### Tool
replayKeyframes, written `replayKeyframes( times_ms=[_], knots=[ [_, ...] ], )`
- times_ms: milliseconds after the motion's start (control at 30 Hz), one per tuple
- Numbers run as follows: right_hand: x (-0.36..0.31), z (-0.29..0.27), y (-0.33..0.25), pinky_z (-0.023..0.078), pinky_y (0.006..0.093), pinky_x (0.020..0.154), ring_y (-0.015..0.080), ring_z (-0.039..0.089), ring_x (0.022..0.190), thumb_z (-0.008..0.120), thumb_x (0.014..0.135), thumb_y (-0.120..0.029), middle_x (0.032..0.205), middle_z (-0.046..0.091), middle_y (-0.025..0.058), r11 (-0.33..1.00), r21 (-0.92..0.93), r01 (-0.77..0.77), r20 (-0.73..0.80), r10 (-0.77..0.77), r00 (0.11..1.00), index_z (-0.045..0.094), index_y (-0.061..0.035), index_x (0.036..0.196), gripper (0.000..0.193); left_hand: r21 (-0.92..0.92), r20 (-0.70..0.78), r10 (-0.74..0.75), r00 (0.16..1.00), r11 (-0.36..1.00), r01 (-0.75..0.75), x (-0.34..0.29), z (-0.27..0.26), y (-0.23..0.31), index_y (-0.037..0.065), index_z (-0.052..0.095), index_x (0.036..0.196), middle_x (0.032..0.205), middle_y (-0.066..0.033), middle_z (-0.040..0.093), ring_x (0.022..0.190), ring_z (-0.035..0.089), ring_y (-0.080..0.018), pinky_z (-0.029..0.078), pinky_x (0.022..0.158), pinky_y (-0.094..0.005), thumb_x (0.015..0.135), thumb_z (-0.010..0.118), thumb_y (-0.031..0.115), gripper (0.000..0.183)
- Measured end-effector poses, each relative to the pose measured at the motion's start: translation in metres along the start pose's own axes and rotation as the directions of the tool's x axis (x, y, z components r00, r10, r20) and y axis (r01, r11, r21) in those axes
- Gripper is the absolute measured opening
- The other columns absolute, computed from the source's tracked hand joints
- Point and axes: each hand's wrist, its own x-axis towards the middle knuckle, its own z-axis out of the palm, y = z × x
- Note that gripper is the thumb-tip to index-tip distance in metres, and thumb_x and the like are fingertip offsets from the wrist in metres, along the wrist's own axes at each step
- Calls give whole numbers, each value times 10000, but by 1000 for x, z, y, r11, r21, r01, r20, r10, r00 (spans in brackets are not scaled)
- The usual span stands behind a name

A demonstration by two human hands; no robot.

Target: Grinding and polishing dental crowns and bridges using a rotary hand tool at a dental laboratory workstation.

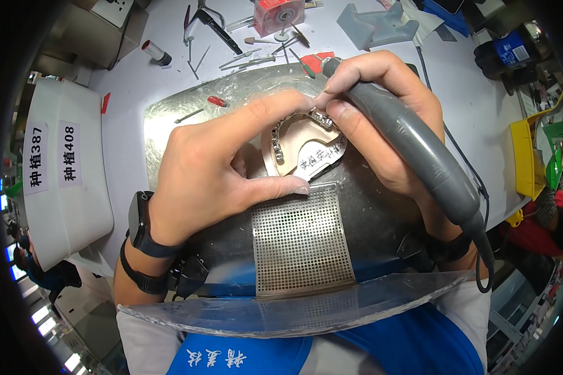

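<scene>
My left hand (209,150) grips a cream plaster dental model (286,164), thumb on its near edge and index finger across the far side. Shiny metal tooth-shaped pieces (276,139) sit along the model's arch, and its base carries handwriting. In my right hand (381,144) is a dark grey rotary handpiece (419,150), slanting from the upper middle to the lower right. My right fingertips meet my left index fingertip at the model's far edge. Whatever bur is at the handpiece's tip cannot be made out.
Under my hands lie a metal work surface (162,128) and a perforated metal plate (303,240). A clear shield (294,312) spans the near side. Scattered burs (250,64), a black pen (219,31) and a grey-blue holder (378,26) lie beyond. The handpiece's cord (483,262) hangs right.
</scene>
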Motion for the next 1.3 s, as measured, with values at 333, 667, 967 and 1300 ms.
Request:
replayKeyframes(
  times_ms=[333, 667, 967, 1300],
  knots=[
    [0, 2, 0, 517, 280, 887, 135, 661, 973, 607, 950, 55, 995, 677, 92, 999, 33, -32, -10, 32, 999, 590, -10, 1098, 163, 43, 11, -21, 1000, 999, 21, -3, 0, 0, 83, 665, 1303, 1239, -32, 725, 634, 607, -32, 475, 500, -183, 623, 966, 239, 760],
    [1, 2, -1, 512, 267, 879, 130, 659, 964, 616, 948, 50, 995, 670, 86, 1000, 5, -20, -11, 20, 1000, 597, -15, 1088, 156, 77, 0, -14, 1000, 997, 14, -3, 0, 4, 92, 669, 1302, 1232, -32, 728, 593, 574, -25, 434, 475, -181, 617, 966, 263, 767],
    [1, 5, -2, 514, 270, 878, 133, 662, 958, 617, 940, 65, 995, 672, 91, 1000, -8, 4, -37, -4, 999, 592, -13, 1095, 175, 7, -35, -37, 999, 999, 38, -4, 3, 3, 101, 577, 1390, 1258, -57, 720, 563, 554, -24, 426, 470, -180, 612, 975, 280, 892],
    [11, 16, -4, 532, 267, 830, 127, 665, 912, 684, 875, 77, 977, 658, 78, 998, -16, 54, -66, -55, 996, 601, -21, 1078, 240, -3, -68, -8, 998, 1000, 8, -7, 6, -5, 132, 485, 1466, 1269, -86, 719, 524, 538, -28, 420, 469, -177, 615, 979, 292, 997]
  ],
)
